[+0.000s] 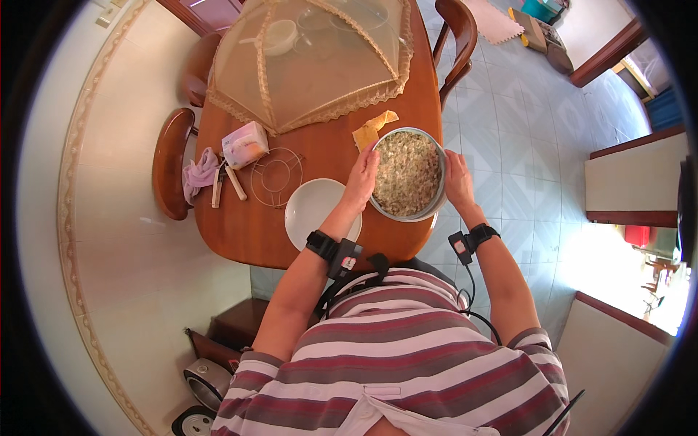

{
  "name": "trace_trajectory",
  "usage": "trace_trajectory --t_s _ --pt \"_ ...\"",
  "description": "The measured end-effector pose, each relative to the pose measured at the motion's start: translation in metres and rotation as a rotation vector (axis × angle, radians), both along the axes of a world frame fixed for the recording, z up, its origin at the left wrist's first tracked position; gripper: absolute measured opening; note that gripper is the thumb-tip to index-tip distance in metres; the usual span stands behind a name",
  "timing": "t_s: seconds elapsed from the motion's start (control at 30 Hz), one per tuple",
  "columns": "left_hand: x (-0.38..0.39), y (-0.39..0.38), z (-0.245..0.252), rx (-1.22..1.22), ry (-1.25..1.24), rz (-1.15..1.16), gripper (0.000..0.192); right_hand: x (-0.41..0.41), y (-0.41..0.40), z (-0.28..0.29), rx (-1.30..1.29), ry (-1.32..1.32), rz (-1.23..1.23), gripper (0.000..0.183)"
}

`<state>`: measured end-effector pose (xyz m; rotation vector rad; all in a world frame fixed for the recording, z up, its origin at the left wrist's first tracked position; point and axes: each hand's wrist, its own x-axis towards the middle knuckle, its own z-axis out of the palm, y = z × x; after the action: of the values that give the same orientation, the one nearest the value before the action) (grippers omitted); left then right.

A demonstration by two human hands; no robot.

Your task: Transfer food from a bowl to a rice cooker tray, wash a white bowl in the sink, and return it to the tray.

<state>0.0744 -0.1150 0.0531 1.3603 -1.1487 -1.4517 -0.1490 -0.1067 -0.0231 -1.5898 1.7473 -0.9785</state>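
Note:
My left hand [362,182] and my right hand [458,180] grip opposite sides of a round metal pan [436,210]. A chopped, pale brown mixture with green flecks [408,173] fills it, looking like minced food. The pan is over the right edge of the wooden table; I cannot tell whether it rests there or is lifted. Left of it lies a white plate [311,210], partly covered by my left forearm. A yellow-orange cloth [373,128] lies just beyond the pan. Farther left sits a round wire rack [276,177].
A mesh food cover [327,71] spans the far part of the wooden table [245,234], with dishes beneath. At left are a tissue pack [245,144], white-handled tongs or a clamp [226,185] and a pink cloth [200,174]. Wooden chairs [173,163] flank the table.

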Motion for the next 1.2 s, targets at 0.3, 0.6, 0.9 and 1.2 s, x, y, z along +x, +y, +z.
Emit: trace_trajectory --t_s 0.3,0.6,0.9,1.2 --pt "0.085 0.021 0.046 0.12 0.346 0.289 0.049 -0.002 0.005 -0.006 -0.009 -0.006 -0.028 0.025" --pt "0.2 0.107 0.091 0.036 0.198 0.531 0.05 -0.037 0.028 0.001 -0.005 0.048 -0.139 0.024" --pt "0.239 0.195 0.034 0.184 0.304 0.718 0.051 0.019 0.056 0.023 0.604 -0.342 -0.048 0.051" --pt "0.219 0.167 0.006 0.155 0.24 0.584 0.046 0.025 0.06 0.007 0.608 -0.566 -0.148 0.041"
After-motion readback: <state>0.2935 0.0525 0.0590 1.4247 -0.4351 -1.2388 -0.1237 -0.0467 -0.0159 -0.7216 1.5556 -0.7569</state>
